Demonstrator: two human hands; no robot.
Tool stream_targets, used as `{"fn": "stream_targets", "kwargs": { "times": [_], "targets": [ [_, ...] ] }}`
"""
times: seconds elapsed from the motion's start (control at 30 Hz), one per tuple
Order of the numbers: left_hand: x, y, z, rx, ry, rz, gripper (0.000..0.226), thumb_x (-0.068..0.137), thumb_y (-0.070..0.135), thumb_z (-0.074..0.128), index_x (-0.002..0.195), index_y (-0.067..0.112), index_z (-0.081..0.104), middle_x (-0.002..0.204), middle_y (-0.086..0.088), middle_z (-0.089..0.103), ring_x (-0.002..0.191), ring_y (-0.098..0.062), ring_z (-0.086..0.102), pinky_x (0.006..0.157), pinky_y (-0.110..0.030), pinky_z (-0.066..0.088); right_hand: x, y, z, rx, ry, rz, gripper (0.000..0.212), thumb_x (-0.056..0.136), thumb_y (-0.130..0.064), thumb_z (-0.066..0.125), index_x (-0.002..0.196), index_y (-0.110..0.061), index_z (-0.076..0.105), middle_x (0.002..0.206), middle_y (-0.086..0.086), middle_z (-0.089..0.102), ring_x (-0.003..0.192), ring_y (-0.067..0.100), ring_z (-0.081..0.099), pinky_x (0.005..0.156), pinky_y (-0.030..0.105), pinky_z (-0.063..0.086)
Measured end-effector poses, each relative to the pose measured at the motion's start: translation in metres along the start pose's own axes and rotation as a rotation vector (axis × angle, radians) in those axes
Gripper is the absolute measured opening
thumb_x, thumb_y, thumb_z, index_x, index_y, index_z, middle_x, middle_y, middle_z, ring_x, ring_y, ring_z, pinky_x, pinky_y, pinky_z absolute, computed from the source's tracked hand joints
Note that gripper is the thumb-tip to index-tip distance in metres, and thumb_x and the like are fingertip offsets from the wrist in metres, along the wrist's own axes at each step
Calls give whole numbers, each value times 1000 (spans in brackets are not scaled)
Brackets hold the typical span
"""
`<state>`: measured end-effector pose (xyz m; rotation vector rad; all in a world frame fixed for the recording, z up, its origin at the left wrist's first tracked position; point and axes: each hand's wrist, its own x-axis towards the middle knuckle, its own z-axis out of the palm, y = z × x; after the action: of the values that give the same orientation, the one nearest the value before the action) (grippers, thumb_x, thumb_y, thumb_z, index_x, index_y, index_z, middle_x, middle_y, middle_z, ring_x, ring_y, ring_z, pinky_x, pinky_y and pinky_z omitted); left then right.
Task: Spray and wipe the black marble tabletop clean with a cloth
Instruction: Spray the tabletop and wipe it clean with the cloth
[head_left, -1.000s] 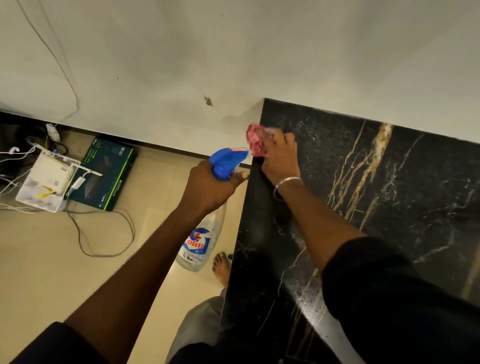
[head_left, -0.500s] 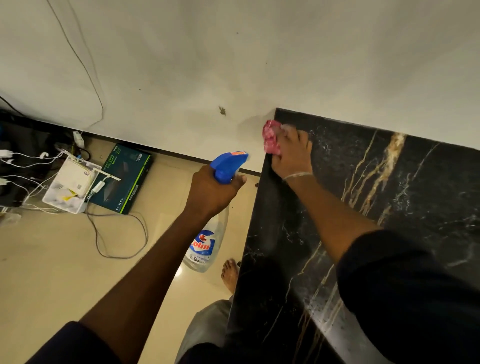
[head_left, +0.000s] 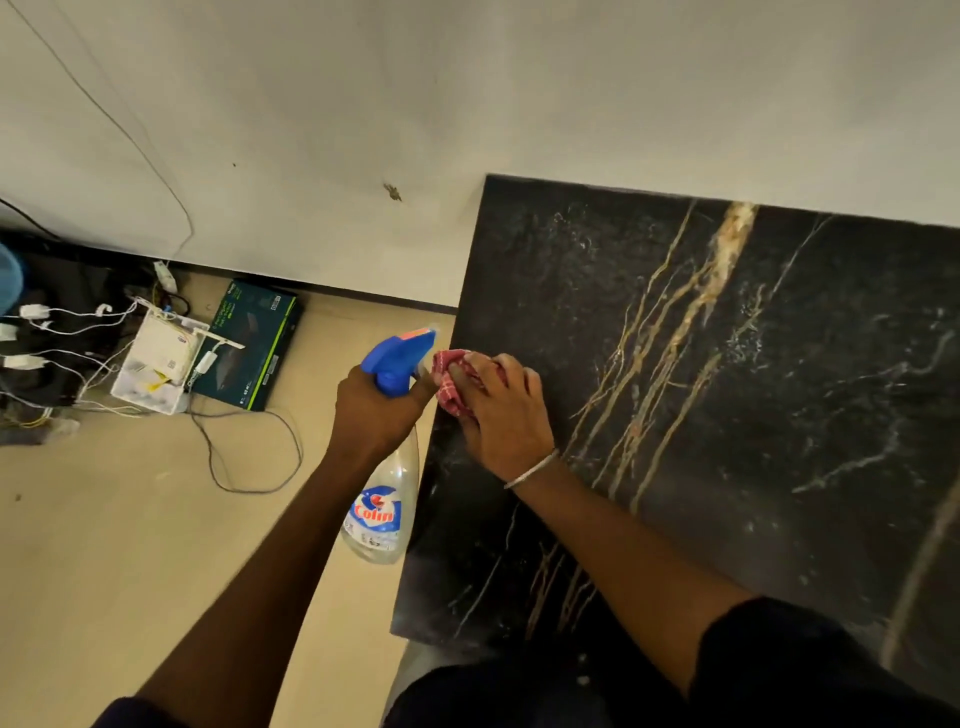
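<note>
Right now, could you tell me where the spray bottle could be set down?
The black marble tabletop is bare right of the right hand and red cloth, out to the wall. The floor left of the left hand and spray bottle is open; farther left, boxes and cables crowd it.

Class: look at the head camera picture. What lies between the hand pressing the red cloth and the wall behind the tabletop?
In the head view, only bare black marble tabletop lies between the right hand on the red cloth and the wall.

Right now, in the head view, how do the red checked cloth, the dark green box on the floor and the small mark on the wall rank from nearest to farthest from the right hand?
1. Red checked cloth: under the right hand, at the marble's left edge.
2. Small mark on the wall: up and left.
3. Dark green box: on the floor, far left.
</note>
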<state>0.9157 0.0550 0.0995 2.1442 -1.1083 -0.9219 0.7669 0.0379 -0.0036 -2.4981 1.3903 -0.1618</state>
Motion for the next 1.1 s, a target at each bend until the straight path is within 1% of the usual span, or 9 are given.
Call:
{"fn": "stream_targets", "kwargs": {
  "times": [0.07, 0.13, 0.23, 0.37, 0.5, 0.7, 0.83, 0.97, 1.1],
  "targets": [
    [-12, -7, -1, 9, -20, -22, 26, 83, 30, 71, 93, 12, 56, 69, -12, 58, 61, -24, 57, 67, -42, 55, 9, 9, -2, -50, -18, -68, 62, 83, -33, 64, 140, -24, 41, 141, 4, 41, 125, 31, 38, 102, 46, 36],
    [-20, -15, -3, 6, -51, -19, 24, 83, 28, 70, 96, 12, 58, 74, -12, 60, 63, -22, 57, 68, -43, 55, 25, 20, -8, -74, -17, -80, 62, 79, -27, 67, 136, -25, 42, 139, 3, 41, 121, 31, 39, 98, 44, 38],
    [-29, -26, -9, 1, -52, 0, 26, 85, 27, 69, 100, 9, 58, 79, -15, 61, 63, -20, 57, 67, -41, 54, 61, 34, -21, -65, -6, 44, 60, 77, -20, 66, 132, -27, 45, 138, 1, 41, 119, 30, 40, 96, 43, 39],
    [-39, -40, -18, -20, -59, 44, 26, 85, 26, 68, 103, 10, 57, 77, -11, 59, 61, -16, 56, 63, -32, 52, 109, 43, -37, -79, -13, 146, 59, 79, -24, 69, 134, -28, 49, 138, 0, 43, 123, 31, 39, 100, 43, 37],
    [-49, -62, -32, -23, -77, 120, 24, 86, 27, 67, 101, 13, 56, 80, -12, 61, 66, -24, 60, 64, -35, 54, 117, 32, -47, -110, -23, 223, 52, 82, -26, 68, 132, -26, 53, 134, 2, 48, 122, 31, 41, 99, 43, 39],
    [-76, -86, -49, -27, -78, 149, 25, 85, 29, 67, 99, 10, 57, 76, -13, 60, 63, -23, 58, 69, -42, 55, 24, -27, -27, -101, 0, 194, 54, 77, -20, 69, 128, -24, 51, 127, 3, 49, 116, 29, 44, 95, 41, 41],
    [-102, -101, -61, -8, -107, 160, 28, 85, 32, 67, 99, 10, 58, 78, -16, 61, 69, -30, 61, 72, -40, 55, -47, -75, -8, -73, -54, 177, 56, 81, -21, 67, 132, -26, 46, 133, 1, 46, 118, 27, 42, 98, 39, 38],
    [-134, -118, -69, -12, -130, 178, 19, 85, 29, 68, 91, 14, 60, 78, -16, 62, 71, -32, 61, 73, -40, 54, -109, -112, 8, -83, -81, 145, 57, 84, -22, 63, 137, -27, 42, 137, 0, 45, 114, 26, 43, 93, 36, 38],
    [-164, -141, -71, 10, -128, 171, 26, 85, 32, 68, 91, 7, 60, 78, -20, 62, 70, -35, 60, 71, -44, 54, -165, -144, 28, -44, -56, 143, 55, 82, -25, 69, 132, -26, 49, 130, 0, 51, 104, 24, 48, 87, 35, 42]
  ]
}}
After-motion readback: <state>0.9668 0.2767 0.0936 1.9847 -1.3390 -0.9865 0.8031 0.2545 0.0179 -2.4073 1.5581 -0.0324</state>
